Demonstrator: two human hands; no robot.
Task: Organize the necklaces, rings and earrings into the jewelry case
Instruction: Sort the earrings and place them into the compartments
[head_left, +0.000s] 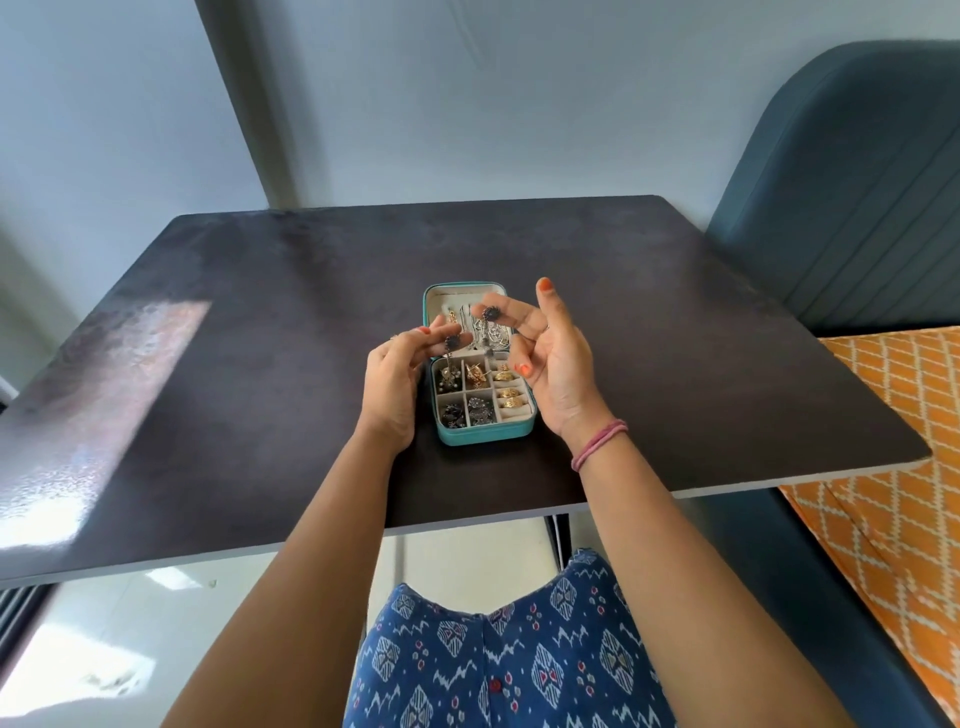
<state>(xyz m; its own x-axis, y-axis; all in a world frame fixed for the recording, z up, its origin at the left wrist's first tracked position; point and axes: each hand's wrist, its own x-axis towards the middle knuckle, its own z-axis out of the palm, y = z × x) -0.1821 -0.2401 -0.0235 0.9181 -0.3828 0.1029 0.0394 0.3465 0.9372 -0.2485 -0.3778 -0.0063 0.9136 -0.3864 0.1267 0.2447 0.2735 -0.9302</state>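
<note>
Behind both hands (395, 384), half-hidden jewelry case (485, 434).

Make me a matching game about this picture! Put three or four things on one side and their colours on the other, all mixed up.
Things:
1. jewelry case
2. table
3. wrist thread on the right hand
4. rings in the case's right-hand slots

Colours:
A. pink
B. gold
C. teal
D. dark brown, nearly black

Pairs: 1-C, 2-D, 3-A, 4-B
</note>
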